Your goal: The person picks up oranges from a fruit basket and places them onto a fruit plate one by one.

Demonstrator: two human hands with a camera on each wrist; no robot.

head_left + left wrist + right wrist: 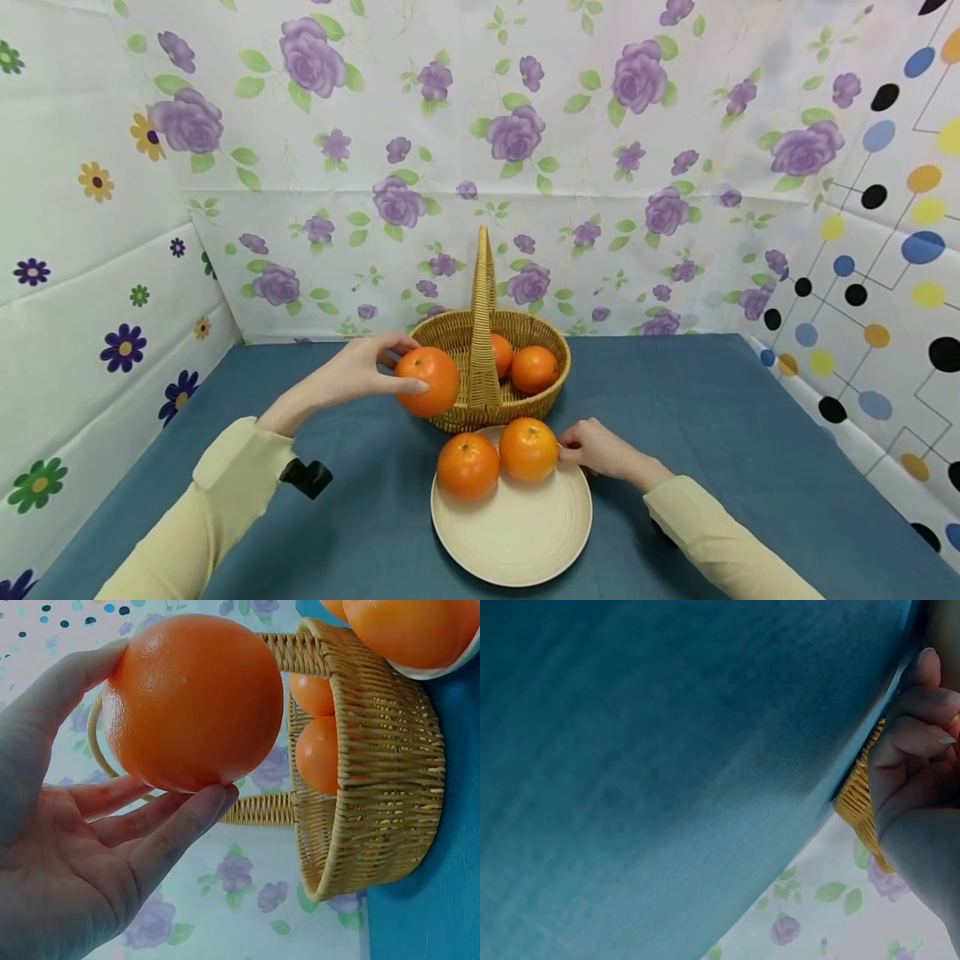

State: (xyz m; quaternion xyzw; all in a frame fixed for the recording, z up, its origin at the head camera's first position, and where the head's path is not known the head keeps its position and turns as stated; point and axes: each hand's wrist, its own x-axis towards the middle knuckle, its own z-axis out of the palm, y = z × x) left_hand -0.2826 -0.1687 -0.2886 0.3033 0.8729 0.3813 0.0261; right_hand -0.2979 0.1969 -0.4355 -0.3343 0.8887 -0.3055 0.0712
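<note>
My left hand [367, 367] grips an orange [427, 382] between thumb and fingers, raised in front of the left side of a wicker basket [555, 387]. In the left wrist view, this orange [193, 705] fills the space between the thumb and fingertips. Two oranges, one of them the right-hand orange [535, 370], lie inside the basket. Before the basket stands a cream plate [517, 542] bearing two more oranges, a left one [468, 467] and a right one [528, 450]. My right hand [603, 452] pinches the plate's right rim with curled fingers; the right wrist view shows that hand [919, 772] partly cut off.
A blue cloth [360, 517] covers the table. The basket's tall handle [482, 325] arches over its middle. Flowered sheeting [450, 150] hangs behind, with a dotted sheet [885, 292] on the right and a flower-printed sheet [90, 308] on the left.
</note>
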